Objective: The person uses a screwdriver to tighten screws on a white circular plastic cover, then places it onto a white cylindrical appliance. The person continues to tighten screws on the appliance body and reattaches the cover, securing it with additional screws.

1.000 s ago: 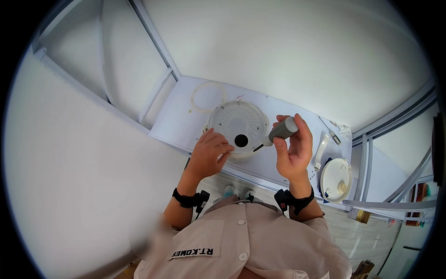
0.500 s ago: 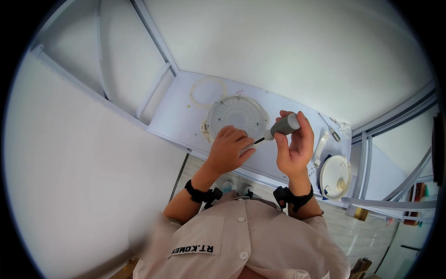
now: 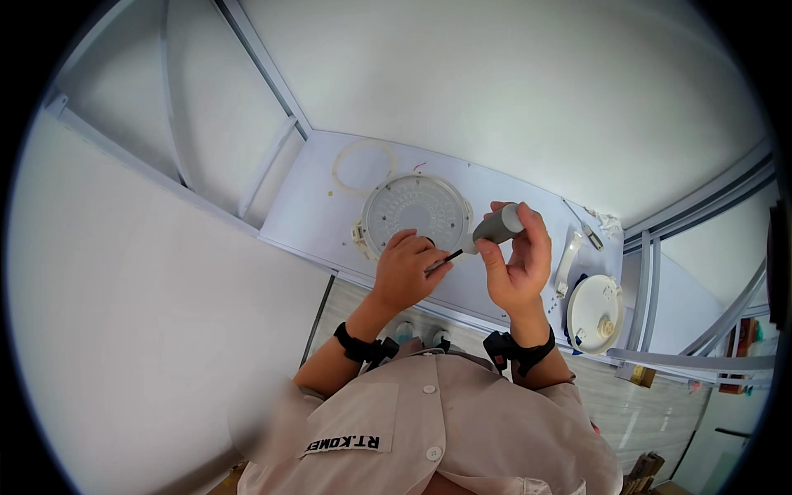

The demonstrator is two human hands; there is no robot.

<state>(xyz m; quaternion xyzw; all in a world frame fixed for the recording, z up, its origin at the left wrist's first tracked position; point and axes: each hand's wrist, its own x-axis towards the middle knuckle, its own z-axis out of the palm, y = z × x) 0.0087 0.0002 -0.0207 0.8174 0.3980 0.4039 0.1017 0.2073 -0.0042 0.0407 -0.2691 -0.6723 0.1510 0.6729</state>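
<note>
My right hand (image 3: 518, 264) grips a grey-handled screwdriver (image 3: 487, 233); my left hand (image 3: 406, 271) pinches its dark tip just below a round white ribbed plastic lamp base (image 3: 412, 210) on the pale blue worktable (image 3: 318, 198).

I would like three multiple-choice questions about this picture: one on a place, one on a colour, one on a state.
1. Where is the second round lamp part?
A. at the right end of the table
B. on the floor
C. in the left hand

2. What colour is the screwdriver handle?
A. red
B. grey
C. yellow

3. How is the screwdriver held?
A. it lies alone on the table
B. the right hand grips the handle while the left hand touches the tip
C. only the left hand holds it

Answers:
1 A, it rests on the white table right of the hands.
2 B, the handle looks grey.
3 B, the right hand wraps the handle; the left hand fingers meet the dark tip, before the round lamp base.
</note>
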